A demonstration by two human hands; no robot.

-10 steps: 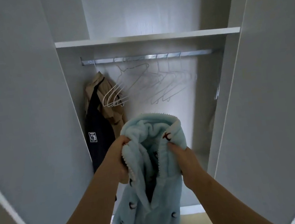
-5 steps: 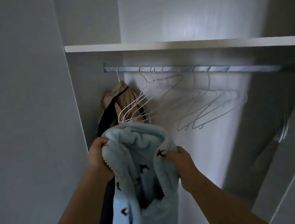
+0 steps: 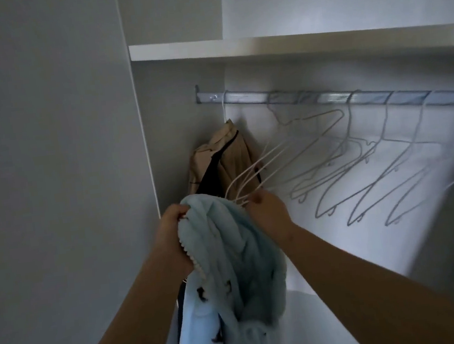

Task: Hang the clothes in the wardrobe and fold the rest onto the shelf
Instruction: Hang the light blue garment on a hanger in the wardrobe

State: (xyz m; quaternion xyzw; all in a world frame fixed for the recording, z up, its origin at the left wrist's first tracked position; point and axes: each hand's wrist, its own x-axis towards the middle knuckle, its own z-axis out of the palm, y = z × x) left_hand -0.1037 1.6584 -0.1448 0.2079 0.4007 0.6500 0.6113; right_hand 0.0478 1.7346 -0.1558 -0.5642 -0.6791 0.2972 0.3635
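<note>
1. My left hand [image 3: 172,234] grips the blue fleece garment [image 3: 230,259] by its left edge, close to the top. The fingers are curled round the bobbled trim and the back of the hand faces me.
2. That garment is in the air in front of the open wardrobe, below the rail [image 3: 333,98]. It is bunched between my two hands and trails down out of the bottom of the view. It is pale blue with small dark motifs, and it is not on a hanger.
3. My right hand [image 3: 268,209] sits just right of the garment's top. Its fingers are curled in at the near tips of the nearest hangers [image 3: 249,176] and look to be pinching them.
4. The fleece lies against the heel of that right hand, but I cannot tell whether the hand has any cloth in it.
5. The nearest hangers are a small bunch of thin white wire ones, slanting down from the rail toward me.
6. The other hangers [image 3: 361,173] are spread along the rail to the right, all bare and tilted the same way.
7. At the rail's left end a beige jacket [image 3: 229,154] hangs beside the wardrobe's side wall. A dark garment [image 3: 212,175] hangs against it, its lower part hidden behind the fleece.
8. A white shelf [image 3: 262,44] runs above the rail.
9. The wardrobe door [image 3: 49,163] fills the left of my view.
</note>
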